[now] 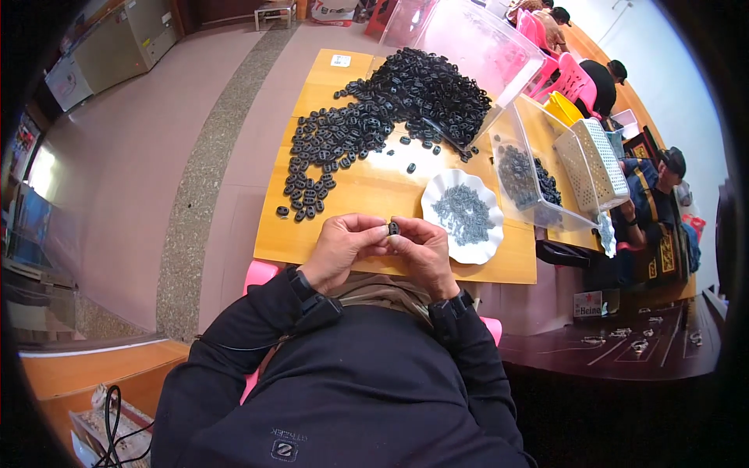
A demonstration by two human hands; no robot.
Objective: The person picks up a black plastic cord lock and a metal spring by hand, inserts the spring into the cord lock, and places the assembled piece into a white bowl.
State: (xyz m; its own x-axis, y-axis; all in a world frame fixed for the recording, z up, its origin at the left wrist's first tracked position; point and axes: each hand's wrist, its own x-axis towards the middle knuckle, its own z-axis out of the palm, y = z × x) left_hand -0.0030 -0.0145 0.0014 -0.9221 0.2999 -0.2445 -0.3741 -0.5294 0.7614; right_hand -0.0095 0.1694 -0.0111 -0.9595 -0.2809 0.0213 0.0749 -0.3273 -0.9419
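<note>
Close to the table's near edge, my left hand (pixel 343 246) and my right hand (pixel 423 249) meet, fingertips pinched together. Between them they hold a small black two-hole plastic piece (pixel 393 228), upright; fingers hide part of it. Just right of my right hand lies a white wavy-rimmed plate (pixel 487 251), bearing a heap of tiny greyish pieces (pixel 465 214), too small to name. Beyond my hands, a big pile of similar black two-hole pieces (pixel 425 86) spreads toward the left, with looser ones (pixel 308 191) nearest my left hand.
A transparent bin (pixel 538 214) with black pieces stands at the right. Behind it are a perforated beige basket (pixel 597 164) and a yellow container (pixel 563 108). A large transparent box (pixel 488 47) lies at the far side. Another person (pixel 655 195) sits to the right.
</note>
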